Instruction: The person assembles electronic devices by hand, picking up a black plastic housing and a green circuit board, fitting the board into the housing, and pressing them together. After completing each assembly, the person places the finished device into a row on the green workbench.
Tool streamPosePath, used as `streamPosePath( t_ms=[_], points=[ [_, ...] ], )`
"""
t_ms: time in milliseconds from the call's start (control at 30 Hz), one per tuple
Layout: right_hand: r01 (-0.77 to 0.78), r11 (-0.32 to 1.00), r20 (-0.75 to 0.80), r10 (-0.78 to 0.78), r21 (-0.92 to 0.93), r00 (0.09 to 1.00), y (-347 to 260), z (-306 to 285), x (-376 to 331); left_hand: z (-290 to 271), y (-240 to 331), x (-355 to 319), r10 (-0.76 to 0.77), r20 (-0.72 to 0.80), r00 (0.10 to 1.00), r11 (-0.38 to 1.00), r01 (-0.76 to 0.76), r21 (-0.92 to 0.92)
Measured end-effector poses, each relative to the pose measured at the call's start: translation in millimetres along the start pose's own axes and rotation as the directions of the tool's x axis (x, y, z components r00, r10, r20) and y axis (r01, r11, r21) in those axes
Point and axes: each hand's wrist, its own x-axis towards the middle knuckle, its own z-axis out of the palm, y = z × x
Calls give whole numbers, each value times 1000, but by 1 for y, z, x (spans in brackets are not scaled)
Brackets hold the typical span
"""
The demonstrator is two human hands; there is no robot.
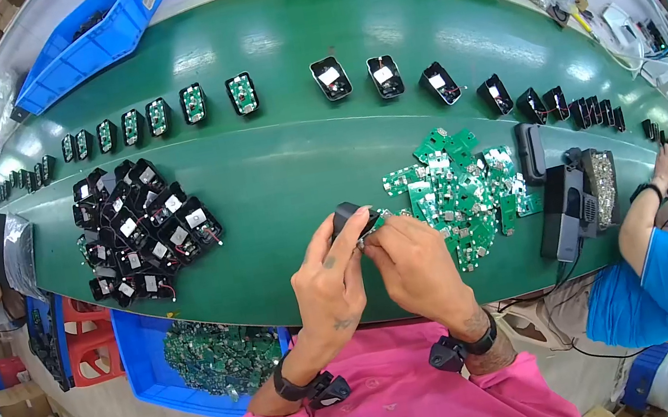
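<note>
My left hand grips a small black plastic housing above the near edge of the green table. Close against it, my right hand pinches a green circuit board, mostly hidden by my fingers, at the housing's open side. Whether the board is inside the housing or just beside it, I cannot tell. To the right of my hands lies a loose pile of green circuit boards. Over on the left, a heap of black housings with white labels and thin wires inside rests on the table.
Along the far side runs a curved row of housings, some with boards, others showing white-labelled insides. A black power device stands at right. Blue bins stand at back left and below the table. A blue-shirted co-worker sits right.
</note>
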Motion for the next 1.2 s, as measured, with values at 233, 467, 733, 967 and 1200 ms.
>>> streamPosePath(
  t_ms=[233, 467, 733, 967, 1200],
  points=[
    [-40, 999, -85, 39, -11, 996, -3, 17, 0, -4, -22, 6, -105, 48, 993, 984, 111, -143],
    [-428, 802, 59, 446, 417, 893, 8, 12, -6, -17, -12, 11, -243, 271, 932, 824, 345, -450],
    [-238, 623, -21, 379, 745, 925, -3, 17, -4, -13, -13, 9, -278, 242, 930, 819, 361, -446],
    [-347, 768, 194, 288, 539, 938, 7, -7, -5, -6, -16, 6, -135, 86, 987, 905, 159, -395],
    [-379, 799, 202, 321, 466, 925, -11, -12, -1, 4, -21, 3, 23, -73, 997, 956, -43, -289]
  ],
)
